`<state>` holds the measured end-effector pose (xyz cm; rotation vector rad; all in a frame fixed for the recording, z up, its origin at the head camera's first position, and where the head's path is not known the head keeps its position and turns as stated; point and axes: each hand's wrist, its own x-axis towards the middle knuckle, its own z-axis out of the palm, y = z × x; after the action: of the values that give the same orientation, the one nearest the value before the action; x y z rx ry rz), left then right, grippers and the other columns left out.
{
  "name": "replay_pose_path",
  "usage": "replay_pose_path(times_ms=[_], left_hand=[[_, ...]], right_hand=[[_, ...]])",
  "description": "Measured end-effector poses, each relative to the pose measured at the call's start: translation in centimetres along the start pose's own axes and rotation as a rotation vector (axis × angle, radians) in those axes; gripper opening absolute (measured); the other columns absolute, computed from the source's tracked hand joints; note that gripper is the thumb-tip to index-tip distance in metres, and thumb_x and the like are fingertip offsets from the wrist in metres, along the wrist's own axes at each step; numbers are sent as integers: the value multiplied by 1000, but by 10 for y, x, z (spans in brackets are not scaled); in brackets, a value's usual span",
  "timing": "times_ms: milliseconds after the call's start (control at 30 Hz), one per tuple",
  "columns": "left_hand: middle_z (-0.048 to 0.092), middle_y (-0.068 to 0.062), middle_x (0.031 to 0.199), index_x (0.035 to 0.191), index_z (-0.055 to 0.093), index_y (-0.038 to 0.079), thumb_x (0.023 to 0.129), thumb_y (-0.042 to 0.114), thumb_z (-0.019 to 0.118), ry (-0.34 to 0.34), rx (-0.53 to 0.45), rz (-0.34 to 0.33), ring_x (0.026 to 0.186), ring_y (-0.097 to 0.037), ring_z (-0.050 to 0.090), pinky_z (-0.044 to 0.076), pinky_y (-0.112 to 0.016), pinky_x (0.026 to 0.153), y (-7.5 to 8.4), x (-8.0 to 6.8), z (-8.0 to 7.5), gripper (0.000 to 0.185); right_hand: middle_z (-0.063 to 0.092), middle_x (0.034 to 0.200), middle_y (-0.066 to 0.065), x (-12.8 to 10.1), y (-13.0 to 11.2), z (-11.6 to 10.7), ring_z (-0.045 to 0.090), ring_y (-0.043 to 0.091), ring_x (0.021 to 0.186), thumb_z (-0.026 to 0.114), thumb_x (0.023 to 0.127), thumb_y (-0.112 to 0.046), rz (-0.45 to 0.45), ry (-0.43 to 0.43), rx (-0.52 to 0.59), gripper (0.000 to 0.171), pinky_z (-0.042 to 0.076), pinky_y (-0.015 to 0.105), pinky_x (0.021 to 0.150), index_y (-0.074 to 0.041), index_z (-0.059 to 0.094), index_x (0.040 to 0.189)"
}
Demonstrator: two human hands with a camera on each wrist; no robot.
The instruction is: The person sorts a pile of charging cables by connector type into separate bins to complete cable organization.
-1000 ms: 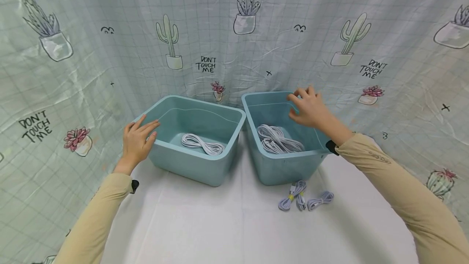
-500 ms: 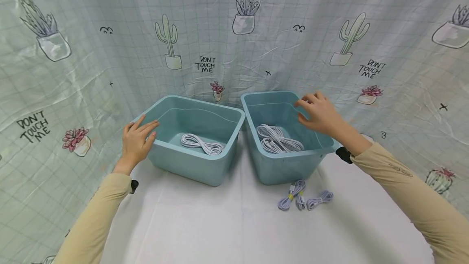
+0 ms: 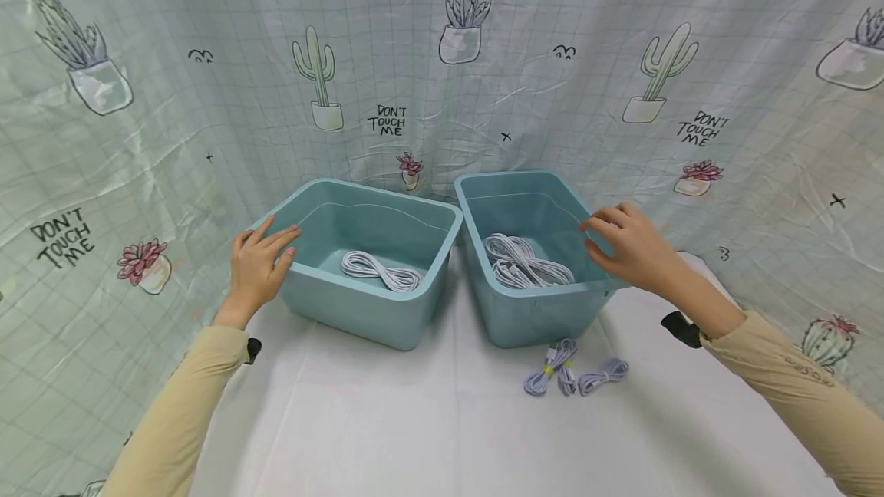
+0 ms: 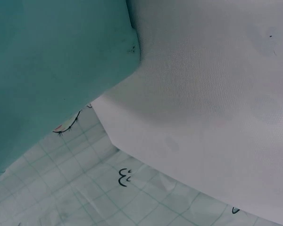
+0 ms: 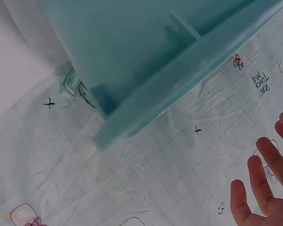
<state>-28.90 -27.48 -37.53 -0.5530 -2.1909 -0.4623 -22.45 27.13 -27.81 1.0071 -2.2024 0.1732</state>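
My left hand (image 3: pixel 257 267) rests at the left end of the left blue bin (image 3: pixel 359 317), its fingers extended over the rim. A coiled white cable (image 3: pixel 399 278) lies on that bin's floor. My right hand (image 3: pixel 631 248) is at the right rim of the right blue bin (image 3: pixel 545 319), its fingers loosely bent and nothing in them. Whether it touches the rim cannot be told. Bundled white cables (image 3: pixel 545 273) lie in the right bin. The right wrist view catches several spread fingers (image 5: pixel 259 176) beside the bin's rim; no hand shows in the left wrist view.
In front of the right bin, on the white table (image 3: pixel 387 420), lie two cable bundles with yellow ties (image 3: pixel 549 369) and another bundle (image 3: pixel 604 376) to their right. A patterned curtain (image 3: pixel 414 37) surrounds the back and sides.
My right hand has drawn back from above the right bin's inside, rightward and toward me, to its right rim. The left hand, both bins and the cables look unmoved.
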Motion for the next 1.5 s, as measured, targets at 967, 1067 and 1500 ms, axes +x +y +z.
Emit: replay_pose_path(times_ms=[967,1067,1500], left_hand=[[63,-13,112,109,65,8,92,50,28,-5,-3,-1,122,-36,43,25,-55,96,2,0,-2,59],[64,-13,111,108,65,7,92,51,28,1,-8,-3,121,-36,43,25,-55,96,1,0,-2,59],[64,-13,111,108,65,7,92,50,28,-1,5,-1,122,-36,44,26,-55,96,3,1,-3,59]], right_hand=[[60,91,4,-74,-56,-4,50,17,84,30,94,-35,-20,-3,15,44,39,28,70,-7,64,93],[60,92,3,-81,-61,0,50,17,83,30,94,-34,-28,-21,21,43,40,27,71,-7,64,93],[61,96,2,-110,-74,45,55,21,92,24,96,-34,-155,-142,2,44,46,35,69,-11,62,98]])
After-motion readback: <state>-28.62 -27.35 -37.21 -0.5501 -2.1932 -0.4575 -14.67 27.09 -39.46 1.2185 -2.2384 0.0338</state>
